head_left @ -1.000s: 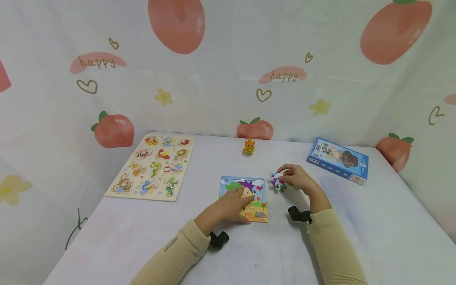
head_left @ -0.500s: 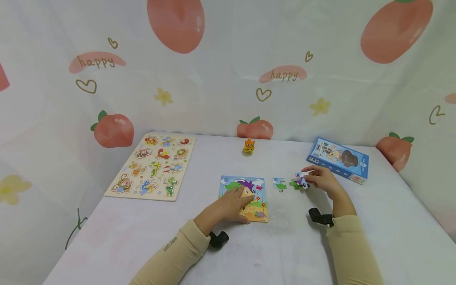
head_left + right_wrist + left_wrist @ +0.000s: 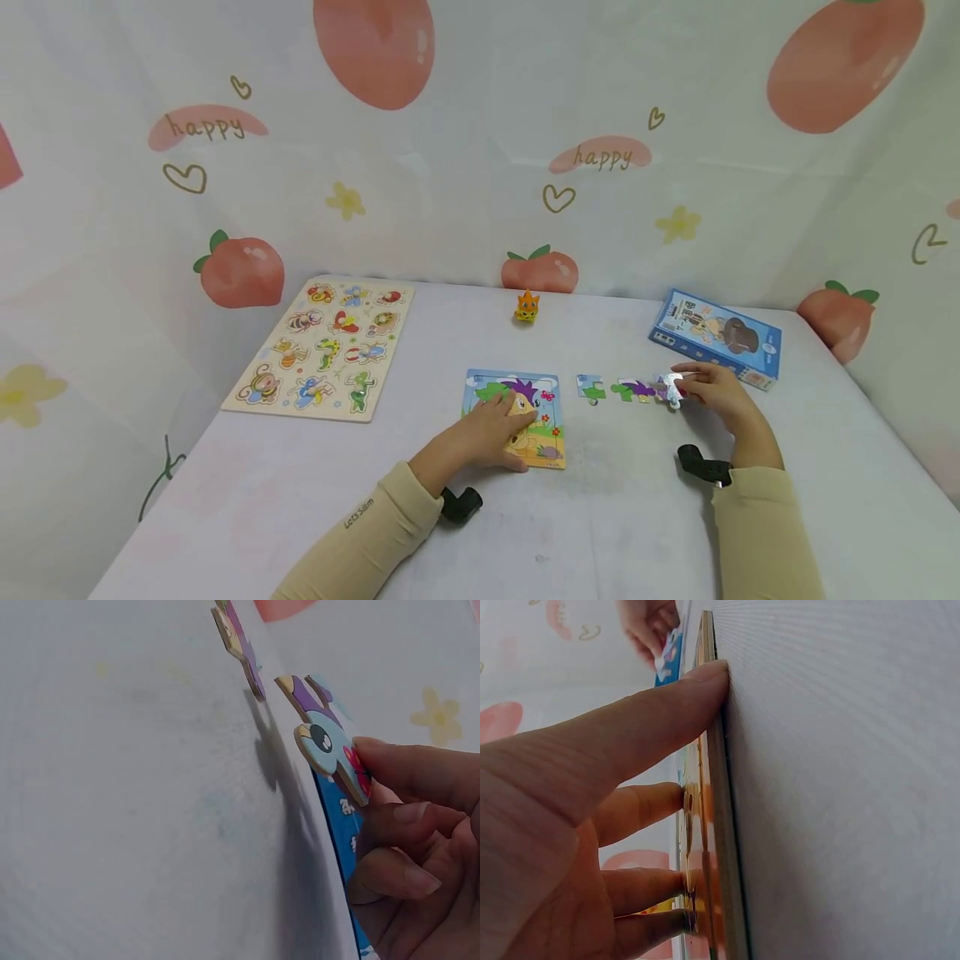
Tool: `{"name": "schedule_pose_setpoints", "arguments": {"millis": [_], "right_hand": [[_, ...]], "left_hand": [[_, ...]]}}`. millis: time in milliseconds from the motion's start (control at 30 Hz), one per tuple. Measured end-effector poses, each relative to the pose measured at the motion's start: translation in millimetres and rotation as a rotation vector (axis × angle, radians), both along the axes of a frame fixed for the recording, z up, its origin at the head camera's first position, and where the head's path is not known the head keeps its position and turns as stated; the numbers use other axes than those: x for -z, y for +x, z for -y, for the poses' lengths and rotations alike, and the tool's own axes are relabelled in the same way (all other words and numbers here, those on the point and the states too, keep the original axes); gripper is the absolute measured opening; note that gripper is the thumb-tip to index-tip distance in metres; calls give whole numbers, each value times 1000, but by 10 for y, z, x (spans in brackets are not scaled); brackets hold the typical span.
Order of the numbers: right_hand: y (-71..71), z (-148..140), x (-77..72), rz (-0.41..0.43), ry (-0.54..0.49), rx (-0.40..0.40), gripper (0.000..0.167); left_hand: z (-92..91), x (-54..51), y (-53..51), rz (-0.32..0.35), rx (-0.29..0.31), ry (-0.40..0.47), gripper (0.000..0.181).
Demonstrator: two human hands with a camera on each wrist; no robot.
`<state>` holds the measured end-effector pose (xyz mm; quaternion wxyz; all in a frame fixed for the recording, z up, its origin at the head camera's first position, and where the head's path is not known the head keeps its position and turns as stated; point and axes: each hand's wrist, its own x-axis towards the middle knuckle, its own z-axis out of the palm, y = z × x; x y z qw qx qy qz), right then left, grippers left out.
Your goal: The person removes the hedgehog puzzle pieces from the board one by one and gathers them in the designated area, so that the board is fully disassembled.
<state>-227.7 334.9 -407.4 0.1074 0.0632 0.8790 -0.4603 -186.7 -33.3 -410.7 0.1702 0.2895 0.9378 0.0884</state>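
Observation:
My right hand [image 3: 722,402] pinches a jigsaw piece [image 3: 324,742] between thumb and fingers, lifted just off the table. Light blue, with a big eye and a purple part, it shows clearly in the right wrist view. To its left in the head view lie a green-and-purple jigsaw piece [image 3: 632,389] and a blue-and-green jigsaw piece [image 3: 591,387]. Near the table's middle, my left hand [image 3: 487,433] rests on a colourful puzzle board [image 3: 558,425]. In the left wrist view its fingertips touch the board's face and its thumb [image 3: 660,712] lies at the near edge.
A wooden peg puzzle [image 3: 318,346] with insect pictures lies at the left. At the back stands a small orange-and-yellow toy figure [image 3: 527,307]. A blue box [image 3: 716,337] lies at the back right, behind my right hand. A patterned curtain [image 3: 450,192] hangs behind the table.
My right hand has moved right with the jigsaw piece. The pieces formerly hidden by it now lie uncovered in a row beside the board. My left hand stays put.

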Motion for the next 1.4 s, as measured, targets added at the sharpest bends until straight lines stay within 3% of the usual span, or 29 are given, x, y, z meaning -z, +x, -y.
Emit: {"name": "schedule_pose_setpoints", "arguments": {"millis": [267, 500, 733, 933, 1167, 1400], "right_hand": [[17, -77, 28, 14, 7, 109, 48], [30, -138, 92, 14, -49, 182, 42], [14, -156, 152, 7, -26, 161, 44], [21, -131, 135, -34, 54, 106, 48], [12, -99, 145, -21, 122, 117, 49], [25, -78, 157, -19, 116, 134, 47]], "left_hand": [[1, -5, 1, -3, 2, 3, 77], [3, 12, -1, 5, -3, 6, 78], [2, 15, -2, 11, -8, 9, 77], [4, 0, 5, 14, -9, 17, 77], [3, -2, 4, 17, -12, 20, 77], [-1, 2, 6, 26, -14, 15, 77]]}}
